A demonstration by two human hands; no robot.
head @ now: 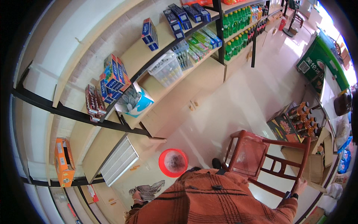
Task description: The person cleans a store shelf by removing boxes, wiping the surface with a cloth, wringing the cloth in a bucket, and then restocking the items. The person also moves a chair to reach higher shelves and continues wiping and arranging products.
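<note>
My left hand [136,195] has a grey cloth [148,191] in its fingers, low and left of my body, over the tiled floor. On the other side, my right hand [300,187] rests on the back of a red-brown wooden chair [250,151], at its outer rail; the fingers are partly hidden by the wood. Between the cloth and the chair, a red plastic basin [174,163] stands on the floor by my feet, with foamy, greyish water in it.
Shelves [170,36] with toothpaste boxes [114,72], a clear plastic basket [166,68] and green bottles [237,21] run along the left and top. A white wire rack [120,161] leans at the lower shelf. Bottles [303,117] and an open cardboard box [306,163] stand beyond the chair.
</note>
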